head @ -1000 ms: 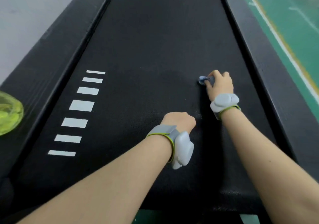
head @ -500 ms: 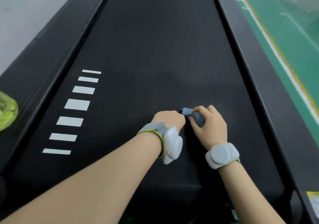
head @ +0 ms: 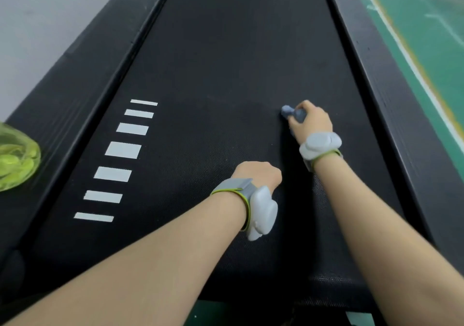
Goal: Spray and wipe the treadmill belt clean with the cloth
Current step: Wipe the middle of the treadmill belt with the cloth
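Currently: wiping under way, probably about midway; grip of right hand (head: 311, 122) clamped on bunched cloth (head: 291, 113).
Where: cloth pressed on treadmill belt (head: 226, 61), right of centre.
Idle: left hand (head: 258, 175) fisted, seemingly empty, lower centre.
Remaining: upper treadmill belt, probably.

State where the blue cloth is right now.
In the head view, the blue cloth is gripped in the right hand, on the treadmill belt right of centre, beyond the left hand.

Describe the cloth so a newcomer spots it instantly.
Find the long black textured treadmill belt. On its right half, the right hand grips a small bunched grey-blue cloth. It is the only bluish lump there; the white painted stripes lie flat at left.
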{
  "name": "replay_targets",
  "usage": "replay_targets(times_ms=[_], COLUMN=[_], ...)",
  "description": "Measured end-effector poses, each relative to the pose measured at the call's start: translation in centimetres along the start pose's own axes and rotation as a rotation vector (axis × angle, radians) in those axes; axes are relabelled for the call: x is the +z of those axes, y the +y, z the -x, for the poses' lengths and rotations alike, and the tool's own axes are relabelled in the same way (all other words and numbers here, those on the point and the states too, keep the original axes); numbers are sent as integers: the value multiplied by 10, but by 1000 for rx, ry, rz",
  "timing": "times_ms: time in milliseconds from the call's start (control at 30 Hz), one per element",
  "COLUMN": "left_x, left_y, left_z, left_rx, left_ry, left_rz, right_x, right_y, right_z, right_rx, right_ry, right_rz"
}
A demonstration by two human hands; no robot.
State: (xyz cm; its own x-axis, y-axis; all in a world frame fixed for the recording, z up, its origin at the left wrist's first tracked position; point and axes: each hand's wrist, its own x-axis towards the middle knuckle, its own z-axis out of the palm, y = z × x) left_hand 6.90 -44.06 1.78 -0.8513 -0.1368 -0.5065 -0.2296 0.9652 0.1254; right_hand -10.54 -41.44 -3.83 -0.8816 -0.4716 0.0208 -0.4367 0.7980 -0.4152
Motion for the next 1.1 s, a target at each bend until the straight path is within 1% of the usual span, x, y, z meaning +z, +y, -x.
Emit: replay_targets(times_ms=[100, 200, 300, 367, 433, 533, 600, 667, 733, 833, 900, 967, 1000, 1033, 1100], left_x=[0, 5, 11, 9, 5, 6, 9, 8, 4, 3, 7, 13, 18, 23, 27], left_y=[-8, -20, -38, -55, -72, -93, -102, -106, -107, -109, -112, -114, -117, -119, -125], left_z=[6, 10, 18, 24, 31, 37, 40, 43, 45, 48, 48, 49, 50, 50, 52], left_rx=[-36, -81, -154, -203, -268, -349, -381, -405, -408, -402, -419, -439, -442, -445, -472], left_ry=[-22, -70, -93, -119, -106, -66, -46, -40, -37, -30, -13, -63, -96, -121, -119], left_rz=[54, 50, 22, 20, 30, 43, 36, 43, 77, 97, 58, 45, 50, 45, 68], right_x=[-6, -4, 5, 11, 16, 19, 18, 17, 15, 15, 19, 25, 28, 31, 35], right_y=[-1, -1, 1, -3, -12, -28, -40, -47, -49, -49, -50, -49, -47, -46, -52], right_z=[67, 131, 140, 120, 87, 33, 9, 6, 23, 81, 126, 155, 160, 157, 137], right_rx=[-126, -251, -282, -271, -239, -155, -60, 14, 15, -141, -297, -482, -544, -577, -560], right_ry=[-43, -33, 45, 103, 127, 101, 75, 35, -16, -56, -21, 20, 32, 43, 55], right_rz=[-3, -35, -23, -19, 16, 117, 116, 60, 1, 10, 25, 30, 31, 27, 21])
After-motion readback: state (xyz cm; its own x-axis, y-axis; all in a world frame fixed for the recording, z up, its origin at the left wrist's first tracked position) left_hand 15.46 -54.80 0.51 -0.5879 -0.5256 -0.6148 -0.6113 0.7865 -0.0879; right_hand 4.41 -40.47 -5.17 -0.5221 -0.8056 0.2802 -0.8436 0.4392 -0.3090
